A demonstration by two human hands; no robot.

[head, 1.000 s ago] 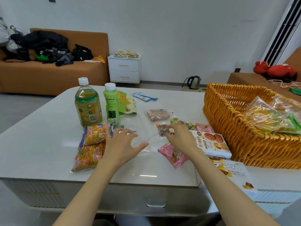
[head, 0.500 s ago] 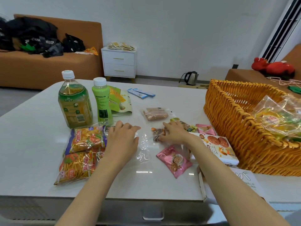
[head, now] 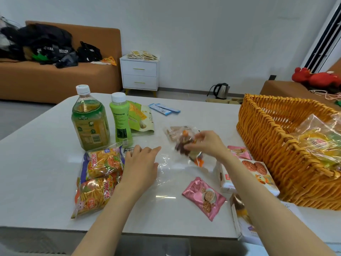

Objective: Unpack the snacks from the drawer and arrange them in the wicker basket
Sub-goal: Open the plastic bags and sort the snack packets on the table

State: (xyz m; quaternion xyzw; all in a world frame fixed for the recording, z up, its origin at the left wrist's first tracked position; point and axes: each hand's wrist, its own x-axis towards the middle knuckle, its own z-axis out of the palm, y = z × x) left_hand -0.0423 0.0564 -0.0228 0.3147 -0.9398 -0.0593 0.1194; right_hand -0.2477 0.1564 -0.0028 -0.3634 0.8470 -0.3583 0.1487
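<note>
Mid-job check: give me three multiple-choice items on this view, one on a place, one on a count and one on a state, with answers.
1. Where does the pink foil biscuit packet lie?
A) on the floor
B) on the sofa
C) on the white table

2. How many white-capped green bottles stand on the table?
A) two
B) one
C) four

3. What is the right hand doing?
A) lying flat and empty
B) pinching a small clear packet of sweets
C) gripping a bottle

Answers:
1 C: it lies on the tabletop, left of the orange wicker basket.
2 A: a broad tea bottle and a slim green bottle.
3 B: its fingers curl round the packet.
</note>
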